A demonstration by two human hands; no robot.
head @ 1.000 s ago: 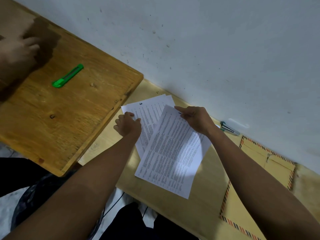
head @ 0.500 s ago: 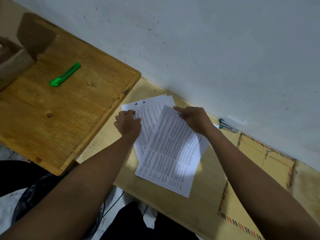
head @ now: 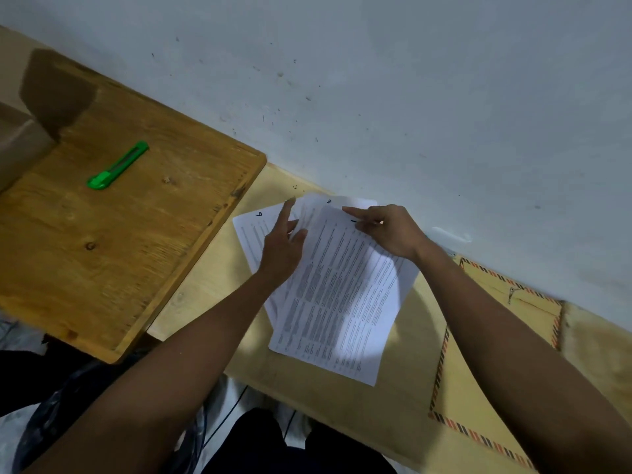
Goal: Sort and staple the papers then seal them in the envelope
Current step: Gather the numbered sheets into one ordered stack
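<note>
A plain study or home-office corner: two small wooden desks pushed against a scuffed, speckled pale grey wall (head: pixel 410 80). A darker varnished plywood desk (head: pixel 102 251) with a green plastic utility knife (head: pixel 118 165) lies left of the fingers; printed white sheets (head: pixel 342 295) under them and a striped-border brown paper envelope (head: pixel 458 381) to their right cover the pale yellow desk (head: pixel 205 292).

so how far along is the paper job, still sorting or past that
Still sorting. Nothing looks finished: the papers lie fanned and loose on the desk. In hand: the left hand spreads the lower sheets with straight fingers, and the right hand pinches the top sheet's corner. Left: stapling, then sealing them in the envelope, which lies flat beside them.
</note>
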